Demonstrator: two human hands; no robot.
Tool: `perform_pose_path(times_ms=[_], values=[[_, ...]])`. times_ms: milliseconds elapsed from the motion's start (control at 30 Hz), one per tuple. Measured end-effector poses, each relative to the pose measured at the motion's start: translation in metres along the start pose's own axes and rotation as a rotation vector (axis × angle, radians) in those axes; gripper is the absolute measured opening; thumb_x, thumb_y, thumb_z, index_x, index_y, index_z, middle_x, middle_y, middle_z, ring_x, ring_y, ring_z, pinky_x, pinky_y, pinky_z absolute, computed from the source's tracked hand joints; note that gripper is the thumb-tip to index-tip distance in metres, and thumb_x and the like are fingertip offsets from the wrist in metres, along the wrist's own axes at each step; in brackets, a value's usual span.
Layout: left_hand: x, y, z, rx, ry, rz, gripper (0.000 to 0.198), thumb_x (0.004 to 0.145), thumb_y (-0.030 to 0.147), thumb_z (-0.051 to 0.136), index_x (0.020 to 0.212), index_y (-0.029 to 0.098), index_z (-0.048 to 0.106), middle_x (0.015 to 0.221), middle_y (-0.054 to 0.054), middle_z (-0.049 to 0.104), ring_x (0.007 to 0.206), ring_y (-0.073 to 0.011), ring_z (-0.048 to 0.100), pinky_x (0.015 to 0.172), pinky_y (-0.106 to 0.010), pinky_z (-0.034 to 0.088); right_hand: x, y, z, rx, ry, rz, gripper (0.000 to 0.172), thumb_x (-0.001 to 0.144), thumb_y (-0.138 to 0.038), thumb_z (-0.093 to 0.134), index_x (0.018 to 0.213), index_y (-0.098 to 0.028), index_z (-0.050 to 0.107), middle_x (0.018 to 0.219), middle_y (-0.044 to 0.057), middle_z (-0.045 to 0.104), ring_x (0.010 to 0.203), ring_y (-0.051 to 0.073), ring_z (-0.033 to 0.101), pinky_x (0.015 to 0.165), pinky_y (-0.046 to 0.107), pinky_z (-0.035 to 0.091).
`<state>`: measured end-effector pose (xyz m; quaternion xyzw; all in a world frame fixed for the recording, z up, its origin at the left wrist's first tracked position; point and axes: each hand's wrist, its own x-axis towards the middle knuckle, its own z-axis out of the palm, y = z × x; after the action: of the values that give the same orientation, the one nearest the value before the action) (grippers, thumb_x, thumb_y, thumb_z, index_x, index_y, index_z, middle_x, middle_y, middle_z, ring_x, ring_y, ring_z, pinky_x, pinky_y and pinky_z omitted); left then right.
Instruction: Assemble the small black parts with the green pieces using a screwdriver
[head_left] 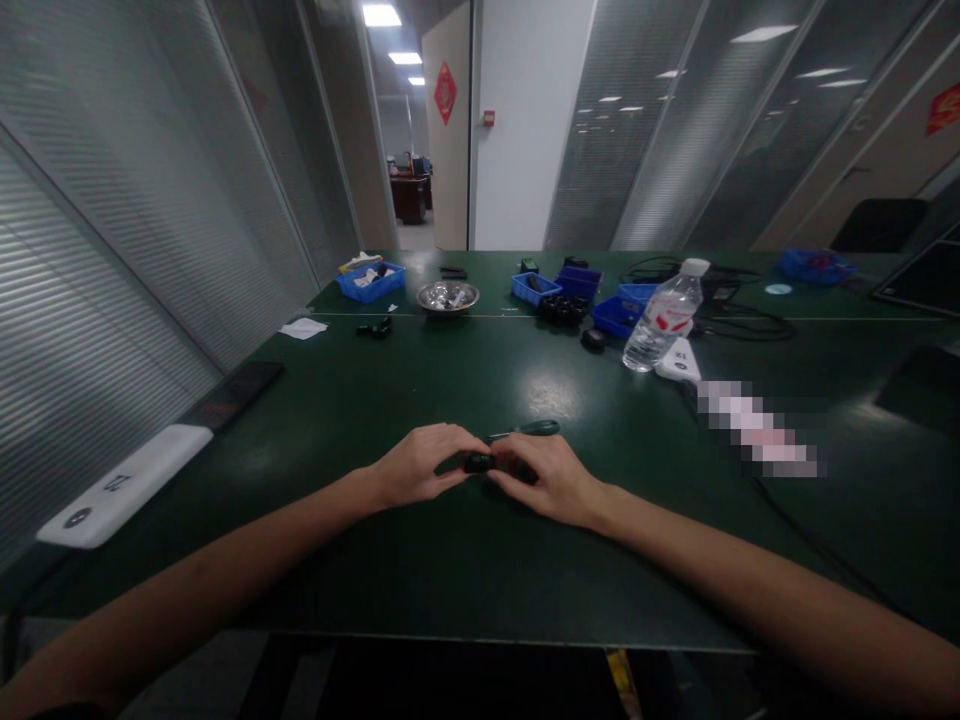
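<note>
Between my two hands, low over the green table (420,380), is a small dark block-like part (478,463); its exact kind is too small and dark to make out. My left hand (427,462) pinches it from the left with thumb and fingers. From the right, my right hand (546,475) closes its fingertips on the same part. Just beyond my right hand lies a screwdriver (538,428) with a dark green handle, its thin shaft pointing left behind my fingers.
A metal bowl (448,297) with small parts stands at the back, near a blue tray (373,284). To the right are more blue bins (619,313), a round black object (593,340), a water bottle (666,318) and cables (750,325). A white device (124,488) lies left.
</note>
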<state>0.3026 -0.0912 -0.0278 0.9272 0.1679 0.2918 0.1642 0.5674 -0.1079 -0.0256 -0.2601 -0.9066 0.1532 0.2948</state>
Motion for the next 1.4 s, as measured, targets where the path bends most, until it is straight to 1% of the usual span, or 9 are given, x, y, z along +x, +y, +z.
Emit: perform_pose_path(times_ms=[167, 367, 600, 733, 867, 933, 1033, 1200, 1400], values=[[0.001, 0.003, -0.001, 0.015, -0.008, -0.066, 0.038, 0.097, 0.032, 0.068, 0.131, 0.016, 0.058, 0.116, -0.011, 0.069, 0.101, -0.0214, 0.065, 0.088, -0.036, 0.053, -0.001, 0.003, 0.002, 0.007, 0.011, 0.019, 0.021, 0.101, -0.034, 0.059, 0.115, -0.018, 0.061, 0.092, 0.003, 0.071, 0.077, 0.014, 0.067, 0.068, 0.027, 0.050], [0.002, 0.002, -0.002, 0.044, 0.005, -0.073, 0.021, 0.100, 0.029, 0.062, 0.117, 0.016, 0.065, 0.107, -0.008, 0.071, 0.096, -0.0197, 0.064, 0.086, -0.035, 0.050, -0.002, 0.004, 0.003, 0.001, 0.000, 0.026, 0.021, 0.102, -0.034, 0.059, 0.116, -0.019, 0.061, 0.092, 0.003, 0.071, 0.078, 0.014, 0.067, 0.070, 0.027, 0.051], [0.003, 0.004, -0.002, 0.053, 0.003, -0.086, 0.021, 0.100, 0.027, 0.062, 0.118, 0.017, 0.066, 0.107, -0.007, 0.071, 0.096, -0.0192, 0.064, 0.086, -0.035, 0.050, -0.002, 0.005, 0.004, -0.012, -0.011, 0.027, 0.023, 0.102, -0.037, 0.059, 0.116, -0.019, 0.061, 0.094, 0.003, 0.070, 0.079, 0.014, 0.067, 0.070, 0.027, 0.051], [0.002, 0.003, -0.001, 0.064, 0.000, -0.114, 0.021, 0.100, 0.027, 0.062, 0.118, 0.017, 0.066, 0.109, -0.007, 0.070, 0.099, -0.0198, 0.064, 0.088, -0.036, 0.049, -0.001, 0.004, -0.004, -0.076, -0.002, 0.027, 0.027, 0.103, -0.041, 0.057, 0.118, -0.019, 0.062, 0.096, 0.003, 0.071, 0.080, 0.014, 0.066, 0.070, 0.027, 0.049], [0.003, 0.003, -0.002, 0.097, -0.031, -0.172, 0.021, 0.100, 0.027, 0.061, 0.118, 0.019, 0.066, 0.113, -0.007, 0.069, 0.105, -0.0212, 0.063, 0.091, -0.038, 0.047, 0.001, 0.010, -0.018, -0.297, 0.028, 0.051, 0.026, 0.102, -0.033, 0.054, 0.121, -0.018, 0.064, 0.101, 0.008, 0.071, 0.090, 0.021, 0.061, 0.075, 0.034, 0.047], [0.004, 0.004, -0.002, 0.118, -0.052, -0.209, 0.020, 0.100, 0.028, 0.062, 0.117, 0.019, 0.067, 0.113, -0.007, 0.068, 0.104, -0.0214, 0.062, 0.090, -0.037, 0.046, 0.001, 0.017, -0.023, -0.384, -0.005, 0.070, 0.029, 0.099, -0.030, 0.057, 0.124, -0.018, 0.064, 0.113, 0.012, 0.069, 0.100, 0.026, 0.057, 0.084, 0.040, 0.047], [0.006, 0.004, -0.002, 0.141, -0.069, -0.255, 0.019, 0.099, 0.029, 0.063, 0.115, 0.019, 0.068, 0.109, -0.006, 0.067, 0.099, -0.0210, 0.061, 0.087, -0.036, 0.046, 0.001, 0.031, -0.025, -0.403, -0.091, 0.078, 0.036, 0.096, -0.036, 0.062, 0.128, -0.020, 0.064, 0.126, 0.013, 0.064, 0.113, 0.031, 0.053, 0.094, 0.048, 0.044], [0.006, 0.002, -0.002, 0.144, -0.102, -0.294, 0.020, 0.100, 0.030, 0.063, 0.115, 0.019, 0.068, 0.108, -0.005, 0.067, 0.098, -0.0207, 0.060, 0.086, -0.036, 0.045, -0.002, 0.047, -0.017, -0.308, -0.113, 0.149, 0.023, 0.102, -0.032, 0.056, 0.120, -0.021, 0.065, 0.117, 0.011, 0.065, 0.106, 0.025, 0.058, 0.091, 0.043, 0.047], [0.006, 0.001, -0.001, 0.156, -0.105, -0.320, 0.019, 0.099, 0.032, 0.062, 0.112, 0.019, 0.068, 0.105, -0.005, 0.067, 0.096, -0.0209, 0.060, 0.085, -0.036, 0.044, -0.002, 0.042, -0.019, -0.230, -0.118, 0.126, 0.019, 0.104, -0.029, 0.052, 0.120, -0.019, 0.057, 0.110, 0.010, 0.064, 0.097, 0.023, 0.061, 0.084, 0.038, 0.050]])
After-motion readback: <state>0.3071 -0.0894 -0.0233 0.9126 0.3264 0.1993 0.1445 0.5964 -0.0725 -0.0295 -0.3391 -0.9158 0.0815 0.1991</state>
